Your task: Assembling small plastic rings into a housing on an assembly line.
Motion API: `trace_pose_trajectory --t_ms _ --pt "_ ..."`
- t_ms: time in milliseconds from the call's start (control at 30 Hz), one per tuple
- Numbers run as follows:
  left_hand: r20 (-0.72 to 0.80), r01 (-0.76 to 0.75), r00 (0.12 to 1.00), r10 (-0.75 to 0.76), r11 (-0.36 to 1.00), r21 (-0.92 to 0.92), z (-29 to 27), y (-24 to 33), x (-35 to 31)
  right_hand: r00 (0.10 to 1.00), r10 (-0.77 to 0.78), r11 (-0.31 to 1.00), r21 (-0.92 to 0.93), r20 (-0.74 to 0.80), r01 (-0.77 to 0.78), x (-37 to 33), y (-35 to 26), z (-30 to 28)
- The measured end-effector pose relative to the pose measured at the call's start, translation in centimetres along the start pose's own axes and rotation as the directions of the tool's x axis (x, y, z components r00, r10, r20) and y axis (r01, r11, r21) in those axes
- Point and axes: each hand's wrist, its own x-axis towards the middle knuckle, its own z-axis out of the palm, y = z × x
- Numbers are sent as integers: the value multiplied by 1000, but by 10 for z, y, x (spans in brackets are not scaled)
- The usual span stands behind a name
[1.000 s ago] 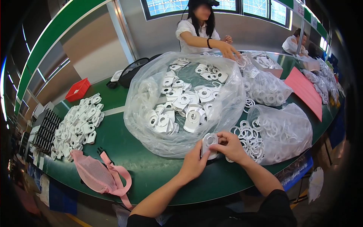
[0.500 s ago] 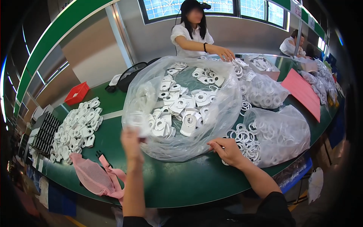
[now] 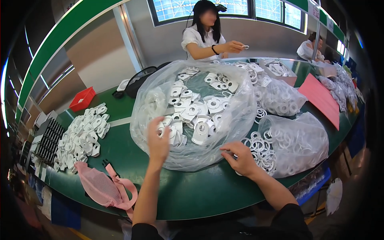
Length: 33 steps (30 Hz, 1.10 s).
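Observation:
My left hand, slightly blurred, is raised over the near left rim of a large clear plastic bag. Its fingers are apart and I see nothing in them. Inside the spread bag lie many white plastic plates with round holes. At the bag's near right edge is my right hand, its fingers loosely bent and apart, with no part visible in them. White rings lie loose just beyond it, beside a clear bag of rings.
A heap of similar white plates lies left, by a red tray and stacked black trays. A pink mesh bag sits near the front edge. Across the table a co-worker's hand holds a white ring. A pink sheet lies right.
My left hand has moved right, and the white blurred part it held is gone from it. My right hand's fingers have loosened. The co-worker's hand has lifted from the table with a ring.

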Motion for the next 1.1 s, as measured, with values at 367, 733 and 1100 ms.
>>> trace_pose_trajectory --t_ms 367,733,1100 --pt "614 -592 738 281 706 388 162 0 22 973 32 847 -523 227 95 -4 8 1" --pt "692 -607 709 136 616 502 190 -11 31 980 -66 875 -460 187 147 -6 15 -4" --pt "581 -623 770 264 506 597 89 -19 55 992 -123 924 -364 12 119 2 12 -8"
